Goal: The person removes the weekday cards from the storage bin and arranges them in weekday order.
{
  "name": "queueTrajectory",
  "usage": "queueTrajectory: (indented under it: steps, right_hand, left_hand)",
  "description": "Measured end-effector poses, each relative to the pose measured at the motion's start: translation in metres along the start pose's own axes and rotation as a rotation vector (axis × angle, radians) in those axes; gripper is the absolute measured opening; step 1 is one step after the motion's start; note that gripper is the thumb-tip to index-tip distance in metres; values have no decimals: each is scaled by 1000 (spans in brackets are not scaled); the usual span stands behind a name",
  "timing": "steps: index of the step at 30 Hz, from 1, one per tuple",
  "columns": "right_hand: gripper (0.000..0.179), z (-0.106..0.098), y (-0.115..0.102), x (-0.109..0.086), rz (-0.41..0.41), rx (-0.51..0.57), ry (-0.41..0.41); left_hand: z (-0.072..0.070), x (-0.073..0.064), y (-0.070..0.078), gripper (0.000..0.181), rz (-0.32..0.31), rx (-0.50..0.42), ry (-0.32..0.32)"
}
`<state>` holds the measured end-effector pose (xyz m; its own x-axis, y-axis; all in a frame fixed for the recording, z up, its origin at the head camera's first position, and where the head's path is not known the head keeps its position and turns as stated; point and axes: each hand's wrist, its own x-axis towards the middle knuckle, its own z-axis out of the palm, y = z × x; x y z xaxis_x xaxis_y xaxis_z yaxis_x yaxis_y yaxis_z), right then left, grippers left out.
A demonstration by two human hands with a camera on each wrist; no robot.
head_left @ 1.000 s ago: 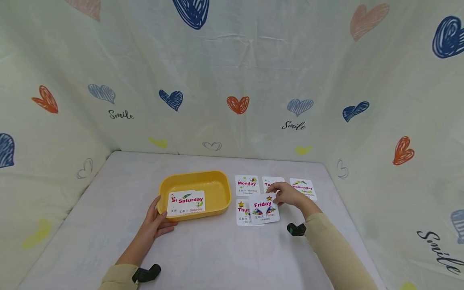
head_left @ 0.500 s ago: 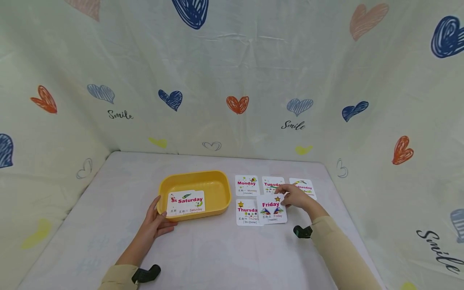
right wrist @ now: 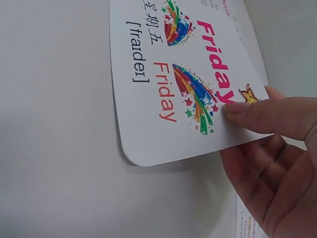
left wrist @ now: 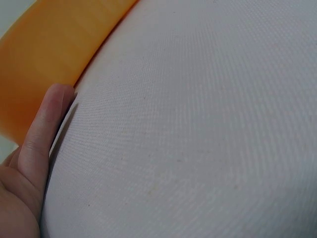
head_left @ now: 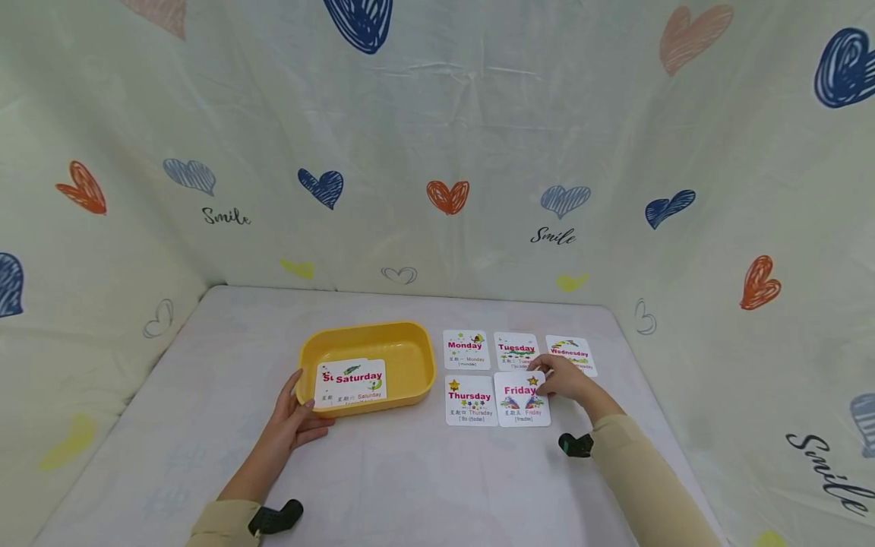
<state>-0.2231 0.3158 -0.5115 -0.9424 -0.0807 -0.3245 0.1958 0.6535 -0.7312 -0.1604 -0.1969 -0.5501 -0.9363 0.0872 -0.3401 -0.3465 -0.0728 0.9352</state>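
My right hand (head_left: pixel 566 380) pinches the right edge of a white Friday flash card (head_left: pixel 521 412). In the right wrist view the thumb (right wrist: pixel 265 116) lies on the card's printed face, with fingers beneath it. That card lies beside the Thursday card (head_left: pixel 470 410), just below the Tuesday card (head_left: pixel 514 347). My left hand (head_left: pixel 292 419) grips the near left corner of a yellow tray (head_left: pixel 403 357), thumb at the rim and fingers against the outer side. Inside the tray, a Saturday card (head_left: pixel 362 384) overlaps another card, mostly hidden.
A Monday card (head_left: pixel 466 357) and a Wednesday card (head_left: pixel 577 357) lie in the back row, the latter partly behind my right hand. The white table (head_left: pixel 383 486) backs onto a curtain (head_left: pixel 492 137) printed with hearts.
My right hand has carried the Friday card rightward and lowered it, uncovering the Thursday card and most of the Tuesday card. The left hand and tray stay put.
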Motion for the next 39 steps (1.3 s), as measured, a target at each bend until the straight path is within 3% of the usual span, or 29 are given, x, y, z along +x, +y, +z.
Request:
queueTrajectory:
  steps: [24, 39]
  right_hand:
    - [36, -2, 3, -5, 72, -52, 18]
    - [36, 3, 17, 3, 101, -59, 27]
  left_hand:
    - [1, -1, 2, 68, -5, 4, 10]
    - [1, 0, -1, 66, 20, 6, 7]
